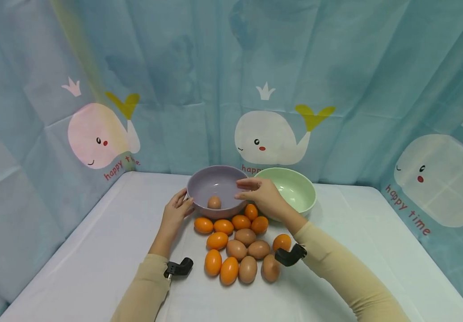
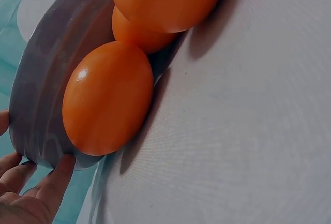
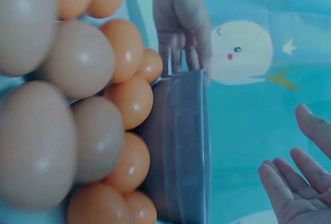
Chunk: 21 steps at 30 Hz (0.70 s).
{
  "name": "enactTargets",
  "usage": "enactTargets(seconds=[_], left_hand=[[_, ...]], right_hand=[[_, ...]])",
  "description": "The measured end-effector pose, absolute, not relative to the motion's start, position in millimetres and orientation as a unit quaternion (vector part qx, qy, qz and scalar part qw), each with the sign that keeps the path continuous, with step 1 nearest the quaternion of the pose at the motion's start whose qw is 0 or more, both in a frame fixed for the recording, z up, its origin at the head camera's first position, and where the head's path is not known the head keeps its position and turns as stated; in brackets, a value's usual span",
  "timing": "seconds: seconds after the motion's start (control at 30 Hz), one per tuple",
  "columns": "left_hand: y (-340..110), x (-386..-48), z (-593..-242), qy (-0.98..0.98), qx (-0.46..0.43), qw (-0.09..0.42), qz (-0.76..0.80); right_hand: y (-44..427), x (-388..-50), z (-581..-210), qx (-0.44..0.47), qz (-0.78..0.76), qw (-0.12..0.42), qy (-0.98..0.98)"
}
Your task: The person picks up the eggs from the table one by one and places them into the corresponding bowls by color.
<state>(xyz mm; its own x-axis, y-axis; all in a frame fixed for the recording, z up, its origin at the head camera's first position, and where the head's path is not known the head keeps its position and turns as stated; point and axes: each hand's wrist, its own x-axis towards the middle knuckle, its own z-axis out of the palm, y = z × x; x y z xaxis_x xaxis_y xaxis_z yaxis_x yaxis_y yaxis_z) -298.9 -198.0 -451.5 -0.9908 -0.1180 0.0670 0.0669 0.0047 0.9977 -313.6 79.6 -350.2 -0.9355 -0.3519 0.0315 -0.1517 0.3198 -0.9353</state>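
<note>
A purple bowl stands on the table with one brown egg inside. My left hand rests against its left side; in the left wrist view the fingertips touch the outer wall. Over the bowl's right rim hovers my right hand, and in the right wrist view its fingers are spread with nothing between them. In front of the bowl lies a cluster of orange eggs and brown eggs, several of each. One orange egg shows large beside the bowl wall in the left wrist view.
Right of the purple bowl is a light green bowl, partly hidden behind my right hand. Both bowls stand toward the back of the white table. A blue curtain printed with whales hangs behind and at the sides.
</note>
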Motion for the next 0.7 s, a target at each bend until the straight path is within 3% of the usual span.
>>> enactTargets(seconds=[0.3,0.7], left_hand=[[-197.2,-299.7,-449.1,-0.702,0.017,0.065,-0.709],[-197.9,-300.1,-450.1,-0.7,0.02,0.062,-0.711]], right_hand=[[125.0,-291.8,-351.7,-0.146,-0.544,0.05,0.825],[165.7,-269.5,-369.5,-0.132,-0.565,0.06,0.812]])
